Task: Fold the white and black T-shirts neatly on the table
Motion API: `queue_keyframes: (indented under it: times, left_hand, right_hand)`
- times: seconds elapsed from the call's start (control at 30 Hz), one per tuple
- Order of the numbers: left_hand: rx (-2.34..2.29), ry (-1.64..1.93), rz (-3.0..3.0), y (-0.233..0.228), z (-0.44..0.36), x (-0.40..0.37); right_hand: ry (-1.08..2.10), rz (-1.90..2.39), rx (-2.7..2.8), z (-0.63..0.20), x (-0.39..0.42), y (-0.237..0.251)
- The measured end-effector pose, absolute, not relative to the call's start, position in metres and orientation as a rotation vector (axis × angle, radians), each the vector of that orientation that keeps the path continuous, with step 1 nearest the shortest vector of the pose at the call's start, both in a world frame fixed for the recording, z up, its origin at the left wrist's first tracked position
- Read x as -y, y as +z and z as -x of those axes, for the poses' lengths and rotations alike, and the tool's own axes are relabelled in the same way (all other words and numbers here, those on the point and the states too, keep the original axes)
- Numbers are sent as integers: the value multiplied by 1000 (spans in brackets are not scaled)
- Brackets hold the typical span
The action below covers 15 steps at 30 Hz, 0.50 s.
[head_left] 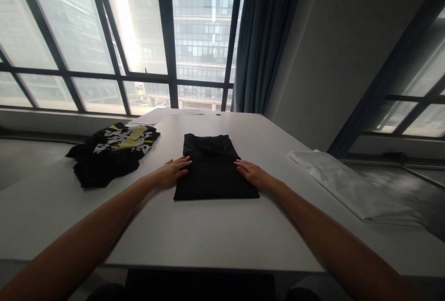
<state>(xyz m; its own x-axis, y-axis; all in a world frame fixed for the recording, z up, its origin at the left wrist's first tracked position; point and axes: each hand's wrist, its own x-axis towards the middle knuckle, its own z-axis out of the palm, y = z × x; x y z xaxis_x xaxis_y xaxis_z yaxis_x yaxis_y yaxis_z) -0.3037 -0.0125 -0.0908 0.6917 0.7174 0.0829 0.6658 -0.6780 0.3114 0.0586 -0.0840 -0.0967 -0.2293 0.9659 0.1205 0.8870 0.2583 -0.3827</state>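
Observation:
A black garment [212,171], folded into a flat near-rectangle, lies on the white table [208,241] in front of me. It looks like a T-shirt, with what seems to be its collar at the far end. My left hand [170,172] rests along its left edge, fingers stretched out with the tips on the cloth. On the opposite edge lies my right hand [255,174], flat, its fingertips also touching the fabric. Neither hand grips anything.
To the left is a crumpled black garment [114,153] with a white and yellow print. White folded cloth [358,190] lies along the table's right edge. Papers [153,116] are at the far end, near the windows and a blue curtain [264,37].

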Motion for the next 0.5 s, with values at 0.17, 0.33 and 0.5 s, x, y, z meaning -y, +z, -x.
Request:
queue_keyframes:
  times: [0.17, 0.33, 0.5]
  left_hand:
    - [-818, 431, -2665, -82, 331, 4]
    - [-687, 333, -2557, -86, 330, 5]
    - [-671, 485, -2583, -87, 316, 9]
  right_hand:
    - [398, 1577, 2198, -84, 90, -82]
    - [508, 1451, 2302, -94, 92, -79]
    - [343, 1336, 2266, -93, 86, -85]
